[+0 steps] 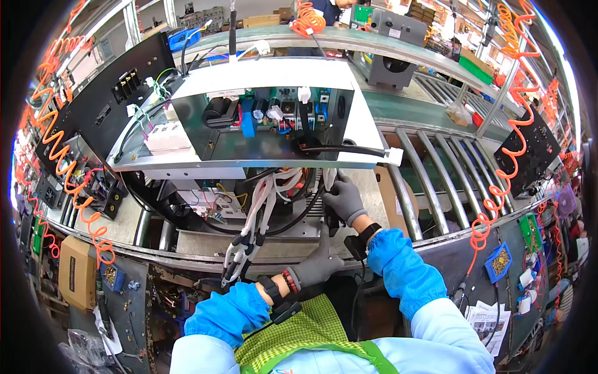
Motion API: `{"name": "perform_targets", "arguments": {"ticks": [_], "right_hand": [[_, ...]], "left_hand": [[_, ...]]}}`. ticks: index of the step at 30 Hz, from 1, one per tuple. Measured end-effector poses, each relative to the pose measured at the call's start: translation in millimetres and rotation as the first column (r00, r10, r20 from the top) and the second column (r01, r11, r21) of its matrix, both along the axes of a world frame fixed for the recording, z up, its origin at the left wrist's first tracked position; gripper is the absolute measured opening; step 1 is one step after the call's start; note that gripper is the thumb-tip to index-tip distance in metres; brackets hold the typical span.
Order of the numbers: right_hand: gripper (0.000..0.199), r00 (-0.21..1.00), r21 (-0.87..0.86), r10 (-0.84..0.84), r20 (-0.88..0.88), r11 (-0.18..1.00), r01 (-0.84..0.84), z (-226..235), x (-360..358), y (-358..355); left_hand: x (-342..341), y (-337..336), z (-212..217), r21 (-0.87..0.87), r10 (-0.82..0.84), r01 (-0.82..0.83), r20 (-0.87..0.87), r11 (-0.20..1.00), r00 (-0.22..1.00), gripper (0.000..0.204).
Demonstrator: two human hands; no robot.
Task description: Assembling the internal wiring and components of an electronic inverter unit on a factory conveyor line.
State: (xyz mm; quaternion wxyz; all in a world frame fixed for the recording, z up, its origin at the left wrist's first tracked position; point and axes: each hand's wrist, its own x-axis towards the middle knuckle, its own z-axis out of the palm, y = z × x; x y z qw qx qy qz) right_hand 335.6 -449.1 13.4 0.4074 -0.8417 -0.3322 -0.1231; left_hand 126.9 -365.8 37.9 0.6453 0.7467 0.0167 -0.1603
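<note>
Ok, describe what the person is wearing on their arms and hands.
Both hands, the left hand and the right hand, wear grey gloves. Each forearm has a bright blue oversleeve over a pale blue garment. Each wrist carries a black band; the left wrist also has a red beaded bracelet. A thin black cable runs from the right wristband.

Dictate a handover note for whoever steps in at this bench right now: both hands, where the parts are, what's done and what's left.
Left hand: grey glove, at the near edge of the open metal chassis, fingers pointing up at the black cable.
Right hand: grey glove, closed on that black cable just below the raised panel.
White wire bundle hangs loose to the left, its black-tipped ends unplugged.
Done: the panel is up and several cables sit inside.
Left: the black cable and the white bundle are not seated; where they plug in cannot be seen.
</note>
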Motion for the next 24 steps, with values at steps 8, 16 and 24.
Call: {"name": "perform_targets", "arguments": {"ticks": [8,16,24], "right_hand": [[0.036,0.989,0.037,0.069,-0.134,0.997,-0.065,-0.5,-0.5,-2.1],[0.05,0.983,-0.272,0.048,-0.179,0.957,-0.096,9.2,10.8,-6.6],[0.045,0.944,-0.26,0.176,-0.278,0.932,-0.251,17.3,19.3,-18.3]], "left_hand": [[-9.1,-3.0,-39.1,0.216,-0.039,0.011,0.126,0.976,0.991,0.106],[26.5,-7.7,-31.4,-0.463,0.411,-0.526,-0.331,0.714,0.849,0.027],[-120.9,38.5,-5.1,0.144,0.043,-0.068,0.172,0.987,0.984,0.043]]}}
